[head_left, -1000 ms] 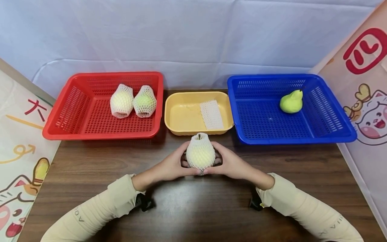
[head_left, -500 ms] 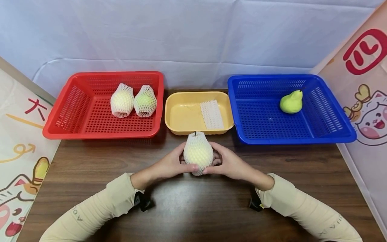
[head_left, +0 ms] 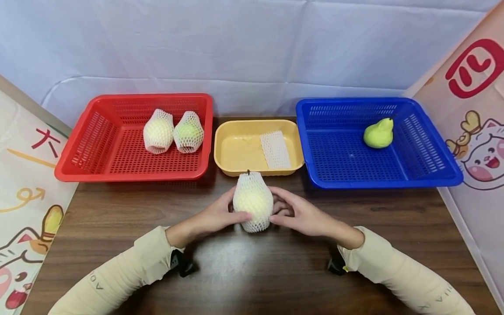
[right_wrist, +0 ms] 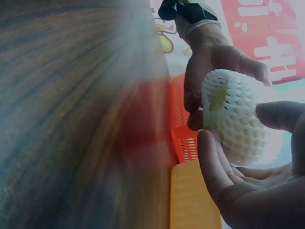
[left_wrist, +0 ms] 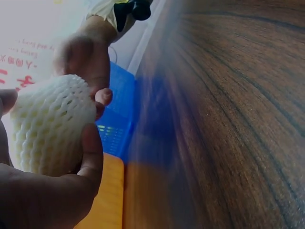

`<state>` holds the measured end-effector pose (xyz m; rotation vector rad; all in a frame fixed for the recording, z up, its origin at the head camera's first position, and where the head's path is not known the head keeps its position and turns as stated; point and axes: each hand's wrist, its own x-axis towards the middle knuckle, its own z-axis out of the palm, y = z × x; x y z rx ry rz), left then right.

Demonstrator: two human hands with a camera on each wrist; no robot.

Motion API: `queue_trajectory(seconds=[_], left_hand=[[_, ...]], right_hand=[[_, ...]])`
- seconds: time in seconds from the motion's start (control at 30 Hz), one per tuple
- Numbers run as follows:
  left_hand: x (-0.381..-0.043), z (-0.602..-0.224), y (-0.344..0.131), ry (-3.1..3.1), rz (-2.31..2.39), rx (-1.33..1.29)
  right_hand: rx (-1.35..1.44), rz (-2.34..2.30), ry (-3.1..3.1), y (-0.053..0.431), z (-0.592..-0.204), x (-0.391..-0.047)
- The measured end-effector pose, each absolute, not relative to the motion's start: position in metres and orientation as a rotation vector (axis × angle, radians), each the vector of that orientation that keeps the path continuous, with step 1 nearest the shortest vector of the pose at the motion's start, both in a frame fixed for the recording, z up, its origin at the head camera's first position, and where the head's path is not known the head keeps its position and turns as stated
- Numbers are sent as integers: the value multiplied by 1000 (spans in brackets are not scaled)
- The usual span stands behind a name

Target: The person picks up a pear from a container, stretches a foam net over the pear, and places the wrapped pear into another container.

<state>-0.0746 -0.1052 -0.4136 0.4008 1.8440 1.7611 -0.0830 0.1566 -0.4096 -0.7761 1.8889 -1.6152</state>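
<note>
A pale pear in a white foam net (head_left: 253, 203) stands upright above the table, its stem poking out at the top. My left hand (head_left: 214, 215) holds it, thumb across the front of the net and fingers behind it, mostly hidden in the head view. On the other side is my right hand (head_left: 301, 214), its thumb tip right at the net's edge and its fingers loosely bent beside the fruit. The right wrist view shows the foam net (right_wrist: 243, 129) between that hand's thumb (right_wrist: 276, 116) and fingers. Part of the right hand (left_wrist: 88, 62) is blurred in the left wrist view.
A red basket (head_left: 130, 176) at the left bears two netted pears (head_left: 159, 133). In the middle, a yellow tray (head_left: 236, 167) holds a flat foam net (head_left: 274, 149). The blue basket (head_left: 382, 181) at the right contains a bare green pear (head_left: 379, 133). Dark wood table beneath.
The netted pear has shifted left with my left hand, its stem tipping slightly left. My right thumb has gone from the front of the net to its right edge, and the right hand's grip has loosened.
</note>
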Motion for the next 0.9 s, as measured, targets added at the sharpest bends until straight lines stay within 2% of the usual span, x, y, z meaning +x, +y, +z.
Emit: queue_trajectory(seconds=[0.27,0.6,0.9], left_hand=[[-75,-409,-115,1919,1761,375],[-75,-394,-132,2017,1717,394],[-76,-370,-156,2078,1741,396]], right_hand=[[-872,-1561,2197,167,-395,-84],[-1111,-1350,2893,193,-377,-93],[-895,-1019,3151,211,-385,-99]])
